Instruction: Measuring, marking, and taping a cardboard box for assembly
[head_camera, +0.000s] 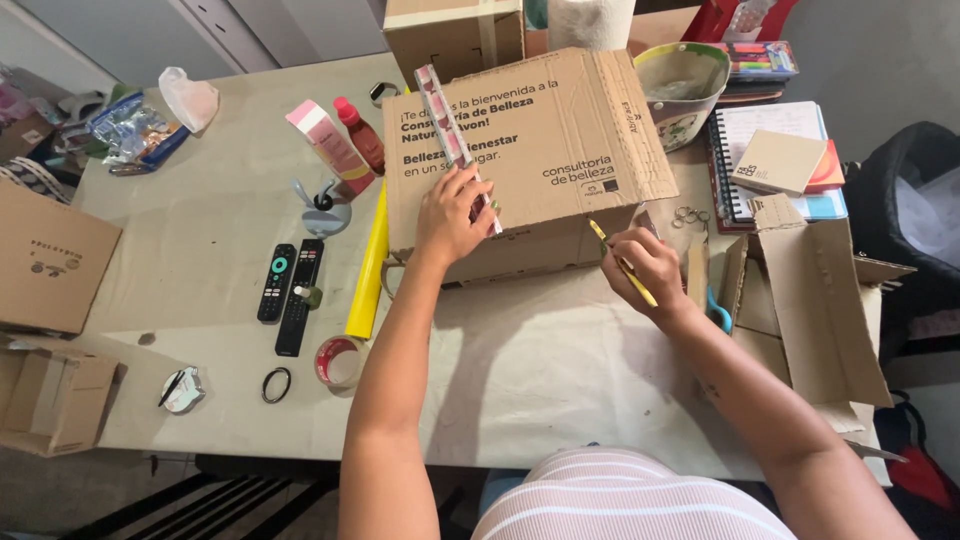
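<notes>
Cluttered from end to end, the cloth-covered counter (200, 230) carries work things pushed out to the edges so the middle stays free for the big piece. At the far left a flat cardboard box (50, 255) hangs over the edge. Nearer the middle lie two black remote controls (288, 290), a roll of tape (338, 362) on the near side, and a yellow roll (368, 265) lying lengthwise just beside the large cardboard box (525, 160). That box sits centre, its printed flap tilted up toward the person. The left hand (452, 215) presses a patterned ruler (458, 140) flat on the flap, fingers spread over its near end, seemingly to keep the edge from slipping. The right hand (640, 265) pinches a yellow pencil (622, 262), its grip closed on the shaft, tip at the box's near right corner. Farther right lie a spiral notebook (760, 130) and cut cardboard pieces (815, 300).
</notes>
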